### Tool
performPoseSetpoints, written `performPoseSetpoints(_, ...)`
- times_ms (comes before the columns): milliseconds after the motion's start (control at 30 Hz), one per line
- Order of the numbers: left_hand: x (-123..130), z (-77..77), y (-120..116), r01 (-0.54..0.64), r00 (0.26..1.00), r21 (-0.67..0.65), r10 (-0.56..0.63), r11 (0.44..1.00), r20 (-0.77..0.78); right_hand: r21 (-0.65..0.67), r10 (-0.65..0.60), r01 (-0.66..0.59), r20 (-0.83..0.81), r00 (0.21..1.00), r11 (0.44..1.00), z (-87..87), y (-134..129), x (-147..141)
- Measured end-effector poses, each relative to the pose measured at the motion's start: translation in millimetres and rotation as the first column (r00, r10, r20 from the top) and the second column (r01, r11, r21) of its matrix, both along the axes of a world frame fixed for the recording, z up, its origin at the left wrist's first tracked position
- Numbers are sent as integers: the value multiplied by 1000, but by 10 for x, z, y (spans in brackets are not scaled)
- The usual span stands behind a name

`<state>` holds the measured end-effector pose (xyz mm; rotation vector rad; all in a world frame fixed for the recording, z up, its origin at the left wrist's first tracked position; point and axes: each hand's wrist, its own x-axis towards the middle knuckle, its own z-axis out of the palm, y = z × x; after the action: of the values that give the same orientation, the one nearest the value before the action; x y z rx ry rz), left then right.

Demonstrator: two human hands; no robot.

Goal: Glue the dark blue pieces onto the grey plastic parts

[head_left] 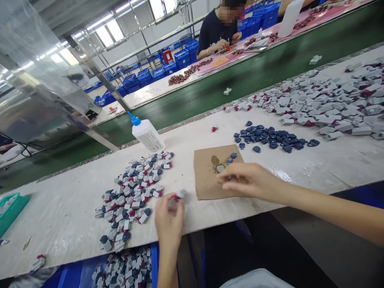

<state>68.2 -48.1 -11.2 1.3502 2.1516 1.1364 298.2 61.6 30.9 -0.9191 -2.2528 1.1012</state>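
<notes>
My left hand (169, 216) pinches a small grey and dark red plastic piece (181, 195), a little blurred, above the table in front of me. My right hand (249, 178) is over the cardboard sheet (207, 188), its fingertips close to a small round metal cap (221, 168). A bit of dark blue shows between those fingers, apparently a small blue piece. Wet brown stains surround the cap. A few dark blue pieces (233, 155) lie on the cardboard beside it. Left of my left hand spreads a pile of grey, red and blue joined pieces (132, 196).
Behind the pile stands a white bottle with a blue nozzle (148, 135). Loose blue pieces (270, 136) and a large grey heap (324, 100) lie right. A green conveyor belt (195, 94) runs behind; across it a person (220, 32) works. A blue bin (154, 264) is below the edge.
</notes>
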Motion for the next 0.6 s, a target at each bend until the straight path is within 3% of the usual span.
performPoseSetpoints(33,-107,-16,9,-80,966,45,88,996,-245,76,-114,111,30,993,991,-37,107,113)
performPoseSetpoints(100,-214,8,24,-140,806,156,203,978,-556,266,-351,311,116,929,912,-153,323,375)
performPoseSetpoints(167,-157,122,72,-75,729,237,216,969,-650,466,-495,354,223,840,811,-310,494,626)
performPoseSetpoints(267,124,407,393,157,742,283,76,946,-666,652,-568,251,334,752,716,-539,616,865)
performPoseSetpoints(333,321,564,881,333,723,275,-57,902,-688,704,-570,188,358,739,685,-640,639,918)
performPoseSetpoints(400,476,604,1578,479,691,218,-212,850,-691,721,-560,161,356,748,674,-694,650,917)
performPoseSetpoints(467,604,512,2378,536,684,122,-345,835,-643,720,-542,157,343,767,676,-717,666,902)
performPoseSetpoints(533,730,335,3144,527,696,-68,-476,847,-537,721,-542,186,300,785,668,-731,689,892)
performPoseSetpoints(600,859,137,3767,484,724,-196,-516,853,-458,717,-552,238,240,799,656,-750,710,887)
